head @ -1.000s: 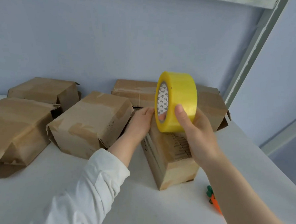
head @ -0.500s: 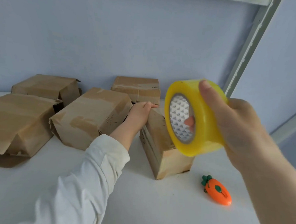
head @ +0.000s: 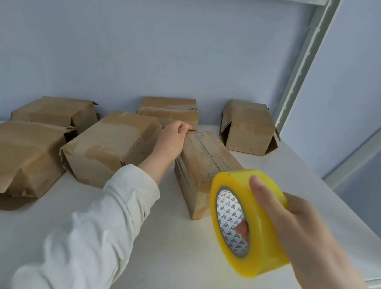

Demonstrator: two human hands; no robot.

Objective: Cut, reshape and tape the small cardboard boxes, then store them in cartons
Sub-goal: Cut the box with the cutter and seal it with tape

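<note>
Head: R hand (head: 301, 234) grips tape (head: 262, 243) (yellow), L hand (head: 171, 141) holds box (head: 206, 160).

Glossy yellow plastic tape roll (head: 250, 222), matt creased brown cardboard boxes (head: 110, 148), smooth white shelf board (head: 169, 242), soft cloth sleeve (head: 106, 217).

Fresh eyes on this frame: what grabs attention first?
The bright yellow tape roll dominates the lower right, close to the camera, gripped by the right hand. Behind it, the left hand grips the far end of the centre box on the white table, with more brown boxes along the wall.
</note>
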